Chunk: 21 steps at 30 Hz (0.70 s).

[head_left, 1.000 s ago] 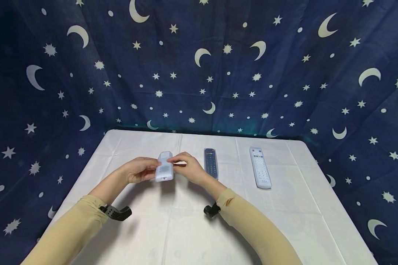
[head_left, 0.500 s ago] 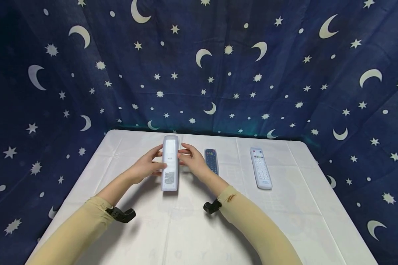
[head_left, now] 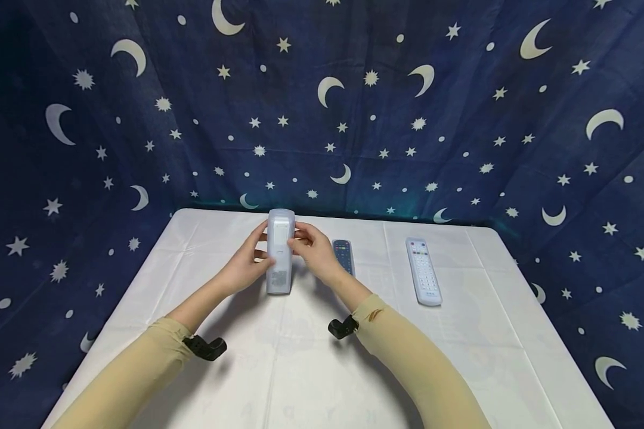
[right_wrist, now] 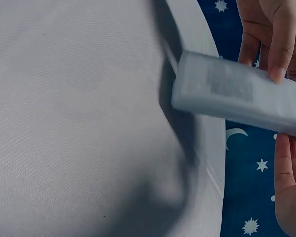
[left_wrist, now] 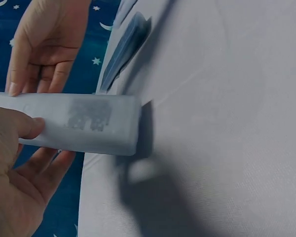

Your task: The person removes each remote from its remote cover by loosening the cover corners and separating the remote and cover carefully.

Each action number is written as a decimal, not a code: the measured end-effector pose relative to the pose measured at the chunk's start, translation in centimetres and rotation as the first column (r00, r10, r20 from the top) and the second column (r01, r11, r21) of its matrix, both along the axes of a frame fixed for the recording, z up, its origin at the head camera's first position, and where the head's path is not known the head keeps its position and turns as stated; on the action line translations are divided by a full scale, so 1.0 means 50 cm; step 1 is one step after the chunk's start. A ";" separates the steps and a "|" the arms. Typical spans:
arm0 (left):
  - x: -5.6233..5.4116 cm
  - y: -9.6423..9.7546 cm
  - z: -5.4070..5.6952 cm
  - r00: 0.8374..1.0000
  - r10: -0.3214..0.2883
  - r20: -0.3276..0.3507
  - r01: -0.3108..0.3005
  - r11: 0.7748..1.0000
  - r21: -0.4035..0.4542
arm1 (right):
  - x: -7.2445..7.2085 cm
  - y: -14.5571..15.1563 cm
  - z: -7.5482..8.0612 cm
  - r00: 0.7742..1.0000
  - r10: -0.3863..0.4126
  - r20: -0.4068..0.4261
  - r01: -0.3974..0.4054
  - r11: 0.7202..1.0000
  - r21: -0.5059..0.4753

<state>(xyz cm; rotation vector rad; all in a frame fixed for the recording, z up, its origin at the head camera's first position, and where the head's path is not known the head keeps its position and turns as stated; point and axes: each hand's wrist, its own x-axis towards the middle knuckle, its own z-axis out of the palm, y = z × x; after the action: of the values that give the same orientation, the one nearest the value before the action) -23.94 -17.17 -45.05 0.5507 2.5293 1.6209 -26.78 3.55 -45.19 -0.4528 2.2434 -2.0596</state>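
Note:
A whitish remote control (head_left: 280,253) in a translucent cover is held up over the table, its back with a grey label toward the head view. My left hand (head_left: 245,265) grips its left side, thumb on the back just above the label and fingers behind. On the opposite edge, my right hand (head_left: 318,256) pinches it higher up with thumb and fingers. The left wrist view has the remote's label end (left_wrist: 123,123) pointing right, the left thumb (left_wrist: 32,126) across it. In the right wrist view the right hand (right_wrist: 291,197) appears below the remote, its thumb hidden.
A dark remote control (head_left: 343,256) lies just right of my right hand, partly covered by it. Farther right is a white remote control (head_left: 423,271), buttons up. The white-covered table (head_left: 279,369) ends at a dark blue curtain (head_left: 300,107) with moons and stars.
The held remote has swung from a foreshortened tilt to a longer view of its back, and both hands have moved slightly away and right with it. The other two remotes stay put.

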 end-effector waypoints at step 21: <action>-0.006 0.000 0.040 0.965 0.228 -0.133 -0.217 0.972 0.089 | 0.008 -0.004 0.003 0.997 0.040 -0.063 -0.037 0.999 0.038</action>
<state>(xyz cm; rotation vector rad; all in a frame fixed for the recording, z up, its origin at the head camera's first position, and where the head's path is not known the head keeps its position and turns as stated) -24.22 -17.15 -43.06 0.4147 2.7303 1.8171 -26.38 3.34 -45.06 -0.5619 2.2844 -2.0097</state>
